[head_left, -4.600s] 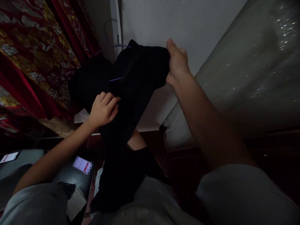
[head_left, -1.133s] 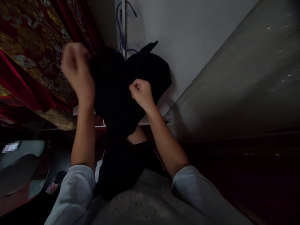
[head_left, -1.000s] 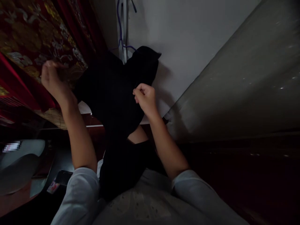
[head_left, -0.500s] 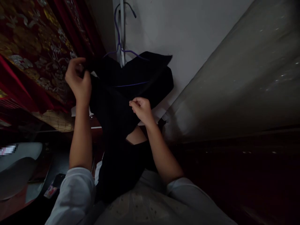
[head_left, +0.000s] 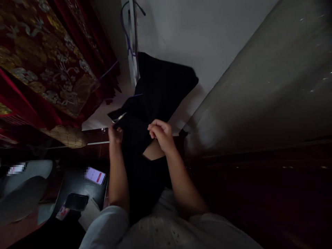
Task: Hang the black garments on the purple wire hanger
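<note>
A black garment (head_left: 158,90) hangs on a purple hanger (head_left: 126,38) against the white wall and trails down to my lap. My left hand (head_left: 115,133) is closed, pinching the garment's lower left edge. My right hand (head_left: 160,133) is closed too, gripping a fold of the same cloth at its middle. Both hands sit close together, just below the hanger's bar. The room is dim and the cloth's details are hard to read.
A red and gold patterned cloth (head_left: 44,62) hangs at the left. A lit phone (head_left: 95,175) and a dark phone (head_left: 76,201) lie on a dark surface at lower left. A plastic-wrapped pale slab (head_left: 259,97) leans at the right.
My left hand dropped from the garment's upper left down to its lower edge, close to my right hand. The garment slid to the right on the hanger. My right hand moved slightly lower.
</note>
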The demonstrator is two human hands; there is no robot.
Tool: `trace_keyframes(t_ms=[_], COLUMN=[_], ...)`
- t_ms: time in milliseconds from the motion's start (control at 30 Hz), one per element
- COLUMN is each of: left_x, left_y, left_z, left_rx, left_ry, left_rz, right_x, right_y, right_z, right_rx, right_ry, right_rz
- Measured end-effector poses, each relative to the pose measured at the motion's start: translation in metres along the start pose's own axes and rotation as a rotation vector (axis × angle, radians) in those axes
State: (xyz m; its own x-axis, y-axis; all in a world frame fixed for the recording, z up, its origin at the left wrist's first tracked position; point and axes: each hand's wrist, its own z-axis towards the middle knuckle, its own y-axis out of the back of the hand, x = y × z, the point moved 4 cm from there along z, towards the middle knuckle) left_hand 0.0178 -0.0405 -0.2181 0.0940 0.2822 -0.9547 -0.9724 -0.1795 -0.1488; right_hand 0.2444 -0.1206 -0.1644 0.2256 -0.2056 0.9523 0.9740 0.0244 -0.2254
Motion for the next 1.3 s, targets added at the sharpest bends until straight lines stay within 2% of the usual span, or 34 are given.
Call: trace_keyframes(t_ms=[100,167,233,300,367,400,467,533,600,667,733,800,867,933,1000,1100,1200,1233,1300], left_x=[0.032,0.034,0.019,-0.005,-0.027,-0.034,-0.041,-0.041,-0.04,-0.044,-0.051,-0.061,-0.07,-0.078,-0.086,-0.1,-0.116,-0.121,-0.131], left_y=[-0.021,-0.025,-0.02,-0.014,-0.015,-0.018,-0.03,-0.047,-0.064,-0.075,-0.079,-0.078,-0.076,-0.076,-0.081,-0.089,-0.093,-0.094,-0.097], left_z=[-0.037,-0.048,-0.049,-0.048,-0.049,-0.052,-0.061,-0.071,-0.08,-0.084,-0.086,-0.085,-0.085,-0.086,-0.09,-0.096,-0.091,-0.086,-0.07], left_rx=[-0.057,-0.088,-0.108,-0.094,-0.039,-0.012,0.018,0.055,0.146,0.241,0.287,0.296,0.292,0.276,0.273,0.256,0.244,0.272,0.373], left_ry=[0.113,0.169,0.183,0.153,0.122,0.119,0.15,0.194,0.215,0.199,0.156,0.097,0.052,0.005,-0.083,-0.297,-0.48,-0.502,-0.455], left_rz=[-0.096,-0.157,-0.215,-0.282,-0.347,-0.378,-0.421,-0.414,-0.332,-0.218,-0.133,-0.085,-0.061,-0.027,0.06,0.229,0.278,0.26,0.175], right_x=[0.0,0.0,-0.003,-0.009,-0.011,-0.01,-0.004,0.004,0.01,0.008,-0.002,-0.017,-0.028,-0.031,-0.027,-0.018,-0.006,-0.001,0.011], right_y=[0.014,0.034,0.059,0.078,0.085,0.083,0.068,0.044,0.021,0.01,0.012,0.023,0.031,0.032,0.025,0.008,-0.004,-0.005,-0.007], right_z=[-0.002,0.002,0.006,0.007,0.003,0.001,-0.003,-0.005,-0.007,-0.006,-0.001,0.005,0.008,0.005,-0.001,-0.012,-0.016,-0.015,-0.011], right_rx=[0.004,-0.108,-0.302,-0.505,-0.654,-0.684,-0.624,-0.443,-0.249,-0.143,-0.124,-0.115,-0.065,0.001,0.051,0.126,0.18,0.195,0.248], right_ry=[-0.008,0.009,0.014,0.025,0.069,0.096,0.138,0.173,0.21,0.217,0.147,0.0,-0.142,-0.203,-0.184,-0.126,-0.083,-0.074,-0.047], right_rz=[-0.077,-0.126,-0.128,-0.083,-0.032,-0.022,-0.057,-0.121,-0.148,-0.131,-0.101,-0.059,-0.004,0.033,0.059,0.138,0.201,0.204,0.198])
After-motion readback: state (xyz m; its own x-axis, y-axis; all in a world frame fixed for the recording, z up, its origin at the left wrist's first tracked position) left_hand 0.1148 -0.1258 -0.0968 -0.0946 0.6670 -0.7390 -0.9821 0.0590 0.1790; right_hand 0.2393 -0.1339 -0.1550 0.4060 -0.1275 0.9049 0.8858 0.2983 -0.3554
